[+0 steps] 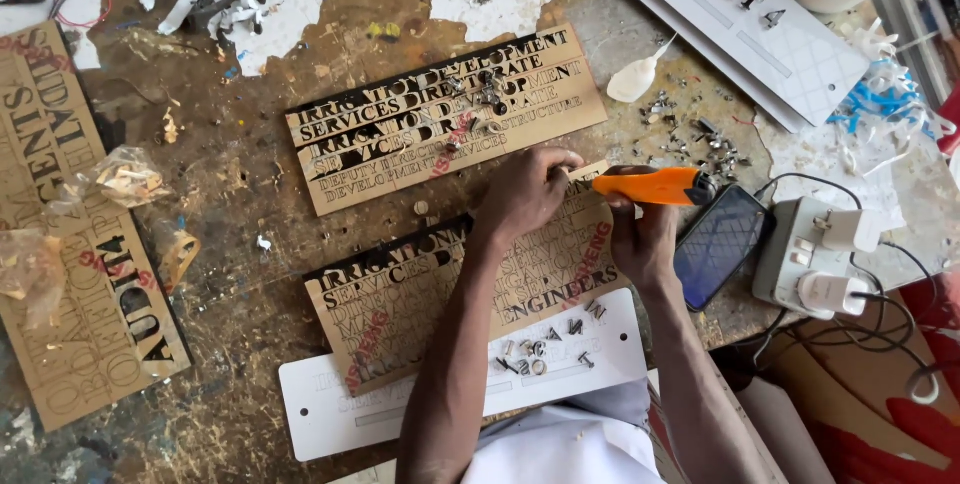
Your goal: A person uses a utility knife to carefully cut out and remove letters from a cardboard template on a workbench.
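Right hand [640, 234] grip closed around orange tool [650, 185]; left hand [525, 189] pinches its tip.

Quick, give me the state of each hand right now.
Left hand: fingers curled, pressing down on the lower stencil board; whether it pinches anything cannot be told.
Right hand: closed around the orange tool.

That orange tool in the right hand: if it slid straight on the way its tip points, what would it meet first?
Probably the left hand: the orange tool in the right hand points left at its fingertips, above the cut-out letter board. Depth is unclear.
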